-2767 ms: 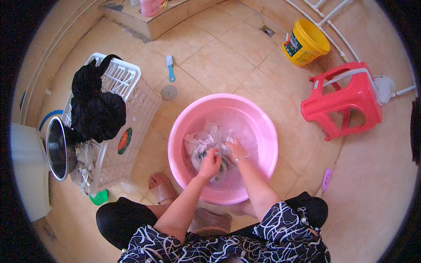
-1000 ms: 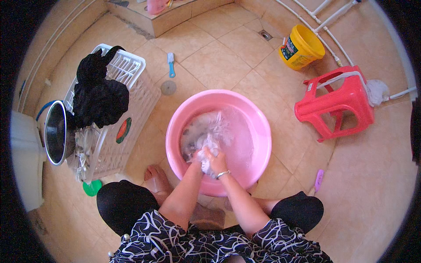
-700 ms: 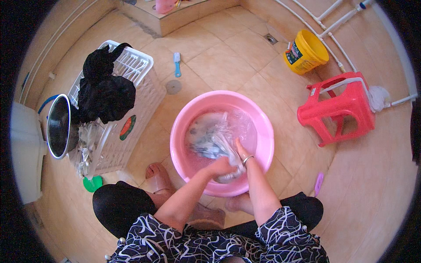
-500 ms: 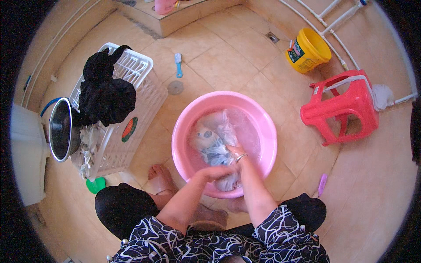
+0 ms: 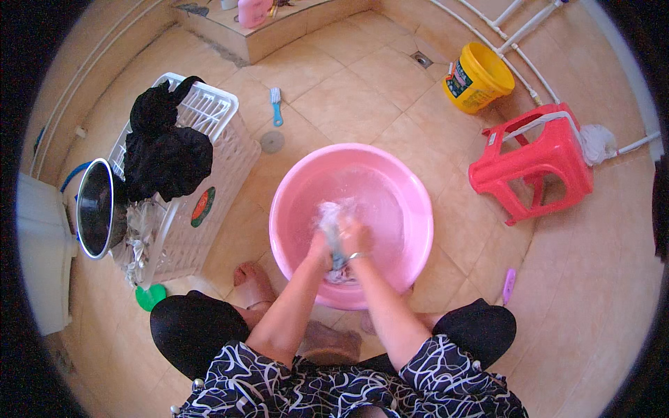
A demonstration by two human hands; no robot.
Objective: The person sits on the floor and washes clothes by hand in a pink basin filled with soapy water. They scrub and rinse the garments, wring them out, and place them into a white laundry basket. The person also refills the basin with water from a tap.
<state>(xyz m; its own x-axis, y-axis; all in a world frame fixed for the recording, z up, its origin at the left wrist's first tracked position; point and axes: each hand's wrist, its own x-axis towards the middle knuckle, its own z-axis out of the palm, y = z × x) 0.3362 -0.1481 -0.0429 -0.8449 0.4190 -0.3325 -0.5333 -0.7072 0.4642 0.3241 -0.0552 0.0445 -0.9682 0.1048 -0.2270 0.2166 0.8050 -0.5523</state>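
A pink basin (image 5: 280,188) with soapy, slightly cloudy water stands on the floor in front of me. Inside it, a wet garment (image 5: 336,207), pale with some blue-grey, is bunched between my hands. My left hand (image 5: 320,247) grips the cloth from the left side. Close against it, my right hand (image 5: 355,237), with a bracelet at the wrist, closes on the same bundle. Motion smears the fingers of both hands. Part of the cloth lies below my wrists, near the basin's front wall.
A white plastic crate (image 5: 226,164) stands at left, with black clothing (image 5: 167,164) and a metal bowl (image 5: 95,209) on it. Beyond the basin lies a blue brush (image 5: 277,108). To the right are a red stool (image 5: 533,167), a yellow bucket (image 5: 477,78) and a purple object (image 5: 509,284).
The spread-out garment has been gathered into a small bunch. My left hand has moved up beside the right, and both now press together on the cloth. The view has shifted slightly.
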